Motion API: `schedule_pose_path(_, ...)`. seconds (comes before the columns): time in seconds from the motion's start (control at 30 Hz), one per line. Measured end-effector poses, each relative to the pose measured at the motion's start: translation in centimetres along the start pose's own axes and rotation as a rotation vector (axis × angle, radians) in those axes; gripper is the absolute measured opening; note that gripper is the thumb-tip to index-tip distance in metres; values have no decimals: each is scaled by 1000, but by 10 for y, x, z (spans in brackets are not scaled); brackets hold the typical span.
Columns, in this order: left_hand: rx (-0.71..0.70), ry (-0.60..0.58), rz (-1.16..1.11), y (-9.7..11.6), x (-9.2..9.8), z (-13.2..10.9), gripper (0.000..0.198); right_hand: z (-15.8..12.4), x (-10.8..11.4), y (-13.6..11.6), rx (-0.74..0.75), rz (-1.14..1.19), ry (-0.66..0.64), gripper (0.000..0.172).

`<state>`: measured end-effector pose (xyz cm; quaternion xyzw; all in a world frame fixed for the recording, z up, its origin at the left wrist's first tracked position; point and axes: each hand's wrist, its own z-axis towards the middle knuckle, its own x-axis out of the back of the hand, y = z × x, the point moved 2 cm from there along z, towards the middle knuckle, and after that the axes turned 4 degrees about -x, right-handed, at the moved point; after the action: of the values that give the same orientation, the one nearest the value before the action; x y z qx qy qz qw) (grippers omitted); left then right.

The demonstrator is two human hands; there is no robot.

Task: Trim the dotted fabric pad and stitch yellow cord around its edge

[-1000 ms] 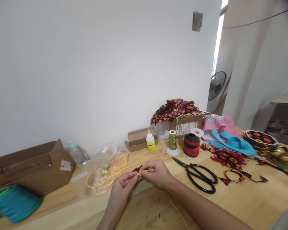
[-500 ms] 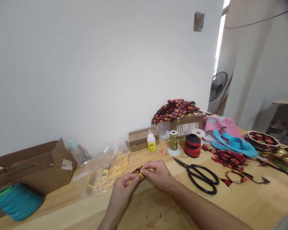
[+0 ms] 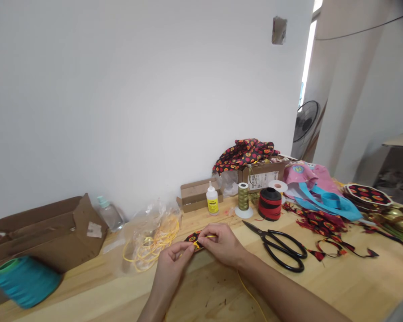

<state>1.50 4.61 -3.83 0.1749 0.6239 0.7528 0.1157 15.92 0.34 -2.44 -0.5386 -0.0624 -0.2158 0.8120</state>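
Between my two hands is a small dark patterned fabric piece (image 3: 192,237) with red and orange spots. My left hand (image 3: 175,258) pinches its near left edge between thumb and fingers. From the right, my right hand (image 3: 222,243) is closed on a yellow cord (image 3: 211,237) lying over the fabric, thumb and forefinger together. A length of the cord also hangs below my right wrist toward the table's front edge. Black-handled scissors (image 3: 280,246) lie to the right of my right hand, and a white glue bottle with a yellow label (image 3: 212,201) stands just beyond it.
On the left are a cardboard box (image 3: 63,241), a teal thread cone (image 3: 27,281), a clear bottle (image 3: 110,214) and a bag with yellow cord (image 3: 151,241). Thread spools (image 3: 269,205), patterned scraps (image 3: 322,221) and blue ribbon (image 3: 332,201) lie at the right.
Both hands stay almost in place over the fabric piece. My fingers have shifted only slightly, and a little more of the fabric shows between them.
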Motion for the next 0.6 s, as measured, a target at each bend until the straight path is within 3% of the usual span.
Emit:
schedule_pose_path(0.27, -20, -16, 41, -2, -2, 1, 20, 1, -2, 1, -11, 54, -44, 14)
schedule_pose_path(0.6, -60, -42, 91, 5, -4, -1, 18, 0, -6, 5, -70, 167, 22, 15)
